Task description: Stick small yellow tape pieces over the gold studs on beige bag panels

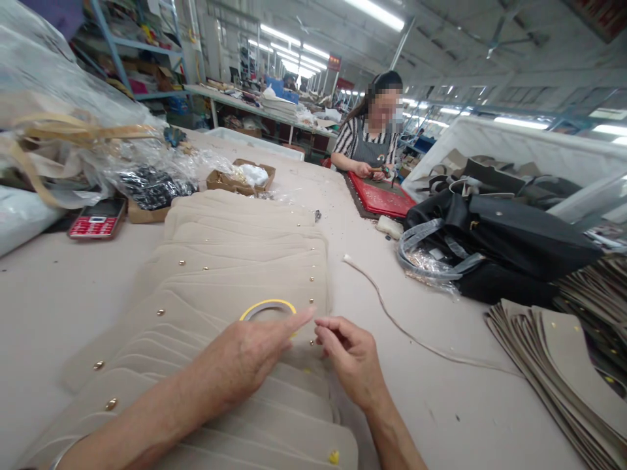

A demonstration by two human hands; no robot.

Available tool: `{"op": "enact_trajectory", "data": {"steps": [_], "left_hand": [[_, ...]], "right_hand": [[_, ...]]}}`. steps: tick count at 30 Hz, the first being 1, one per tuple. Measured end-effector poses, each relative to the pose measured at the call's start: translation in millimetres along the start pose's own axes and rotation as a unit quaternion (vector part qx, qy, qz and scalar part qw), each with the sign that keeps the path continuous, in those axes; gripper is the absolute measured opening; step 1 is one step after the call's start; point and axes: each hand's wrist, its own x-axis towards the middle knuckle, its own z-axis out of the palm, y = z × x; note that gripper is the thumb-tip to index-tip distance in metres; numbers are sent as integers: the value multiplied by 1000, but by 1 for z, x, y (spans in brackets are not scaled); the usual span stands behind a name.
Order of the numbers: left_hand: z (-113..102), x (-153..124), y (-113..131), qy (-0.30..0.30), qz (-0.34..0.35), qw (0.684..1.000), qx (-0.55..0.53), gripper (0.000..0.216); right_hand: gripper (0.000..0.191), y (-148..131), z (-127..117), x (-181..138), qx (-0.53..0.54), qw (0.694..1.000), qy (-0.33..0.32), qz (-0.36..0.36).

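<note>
Beige flat pieces (245, 271) lie overlapped in a long row across the table, several with small gold metal studs. Over them is my left hand (257, 349), its index finger stretched right and its other fingers curled around a yellow-edged roll of tape (269, 304). The hand covers the roll's lower part. Close to that fingertip, my right hand (350, 356) is closed in a pinch; whatever lies between its fingertips is too small to make out. A yellow bit (334, 457) sits on the nearest beige piece.
Right of the row, a thin cord (392, 316) runs toward stacked grey-brown strips (533, 352). Black bags (519, 235) lie beyond, before a white bin (519, 140). A co-worker (369, 140) works at a red board (379, 194). At left are a phone (98, 220) and cardboard box (240, 177).
</note>
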Motion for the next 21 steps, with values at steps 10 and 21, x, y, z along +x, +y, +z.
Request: {"op": "enact_trajectory", "data": {"steps": [10,21], "left_hand": [[4,-2,11,4,11,999,40,44],[2,4,16,-18,-53,998,39,17]], "right_hand": [[16,-17,10,-7,-81,974,-33,-207],[19,-15,23,-11,-235,936,65,-253]]}}
